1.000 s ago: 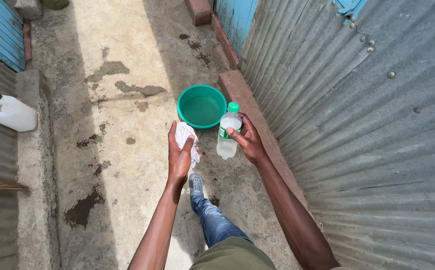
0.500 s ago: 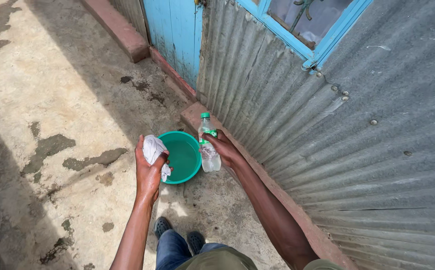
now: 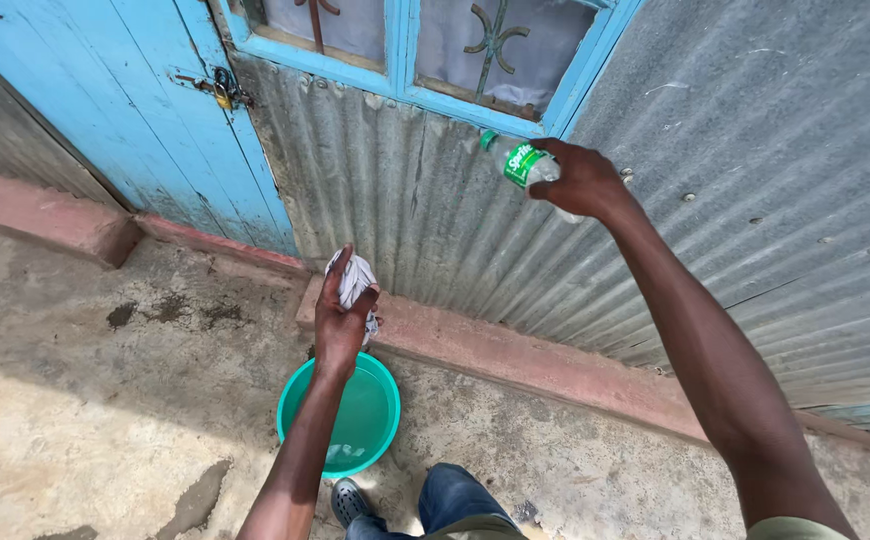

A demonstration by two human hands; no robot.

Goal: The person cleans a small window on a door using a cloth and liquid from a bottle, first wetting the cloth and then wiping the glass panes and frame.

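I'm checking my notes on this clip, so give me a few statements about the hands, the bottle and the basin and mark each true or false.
1. The right hand holds a plastic bottle raised near the window frame. True.
2. The left hand is empty. False: it grips a white cloth.
3. The green basin stands on the ground. True.
4. The bottle cap is red. False: it is green.
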